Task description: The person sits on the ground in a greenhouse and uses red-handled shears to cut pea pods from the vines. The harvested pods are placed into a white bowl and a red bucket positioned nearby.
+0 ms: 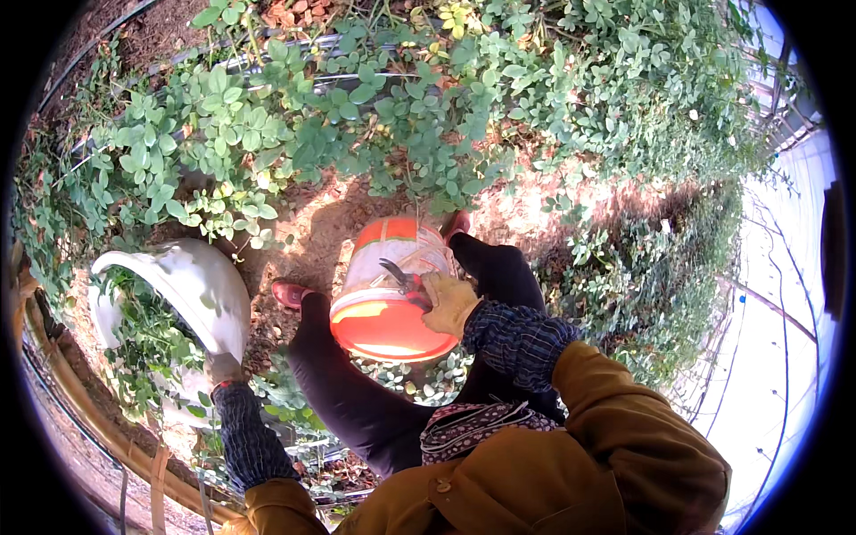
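Note:
My right hand [449, 304], in a pale work glove, grips pruning shears [409, 284] with red handles and dark blades pointing to the upper left. It is at the side of a white and orange plastic bucket [391, 264], whose round orange end faces up at me. Whether the hand also holds the bucket's straps is unclear. At lower left, my left hand [224, 370] holds the rim of a large white plastic container [210, 287]. Cut leafy stems [150, 334] fill its opening and hang over the edge.
Leafy rose-like bushes [374, 107] spread along the row ahead, with more bushes [642, 281] to the right. Bare soil [311, 234] lies between the rows. Thin irrigation tubes [107, 30] run through the foliage. White greenhouse sheeting [782, 287] stands far right.

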{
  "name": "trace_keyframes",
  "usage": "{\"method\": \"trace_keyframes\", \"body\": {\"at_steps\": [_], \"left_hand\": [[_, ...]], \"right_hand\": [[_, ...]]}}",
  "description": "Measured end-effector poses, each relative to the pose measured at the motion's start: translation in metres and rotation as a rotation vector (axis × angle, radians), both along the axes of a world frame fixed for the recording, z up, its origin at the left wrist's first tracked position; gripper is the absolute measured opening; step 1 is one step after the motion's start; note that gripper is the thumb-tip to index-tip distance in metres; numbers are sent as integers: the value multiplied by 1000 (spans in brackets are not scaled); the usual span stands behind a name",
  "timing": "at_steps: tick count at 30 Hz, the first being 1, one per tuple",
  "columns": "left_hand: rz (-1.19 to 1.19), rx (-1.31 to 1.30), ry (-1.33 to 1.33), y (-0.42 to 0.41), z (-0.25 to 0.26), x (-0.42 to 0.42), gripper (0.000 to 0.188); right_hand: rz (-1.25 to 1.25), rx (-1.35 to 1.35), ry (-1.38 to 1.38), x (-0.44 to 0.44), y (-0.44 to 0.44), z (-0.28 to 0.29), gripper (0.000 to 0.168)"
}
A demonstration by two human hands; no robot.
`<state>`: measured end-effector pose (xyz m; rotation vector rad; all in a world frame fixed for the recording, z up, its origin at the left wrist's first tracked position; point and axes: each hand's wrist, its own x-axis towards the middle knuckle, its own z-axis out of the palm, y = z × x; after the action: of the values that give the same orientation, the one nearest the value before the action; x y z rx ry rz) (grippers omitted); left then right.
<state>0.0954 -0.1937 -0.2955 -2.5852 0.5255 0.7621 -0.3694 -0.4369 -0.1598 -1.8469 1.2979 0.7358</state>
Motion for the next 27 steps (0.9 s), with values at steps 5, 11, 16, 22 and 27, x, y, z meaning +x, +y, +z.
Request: {"method": "trace_keyframes", "body": {"at_steps": [5,11,16,22,27], "left_hand": [[-427,-70,-34,-13,-8,-12,31],[-714,319,257,-128,-28,-144,28],[-412,266,139,-204,-45,-305,30],[-29,120,-8,-248,-36,-321,32],[-118,180,10,-224,-66,-295,32]], "right_hand": [[-422,94,-73,-115,-55,-2,61],[-672,125,-172,-244,-139,-15,68],[-939,59,-271,-303,-199,-21,64],[-769,80,-181,-342,-243,-15,63],[-996,190,-278,-379,-214,-24,76]]}}
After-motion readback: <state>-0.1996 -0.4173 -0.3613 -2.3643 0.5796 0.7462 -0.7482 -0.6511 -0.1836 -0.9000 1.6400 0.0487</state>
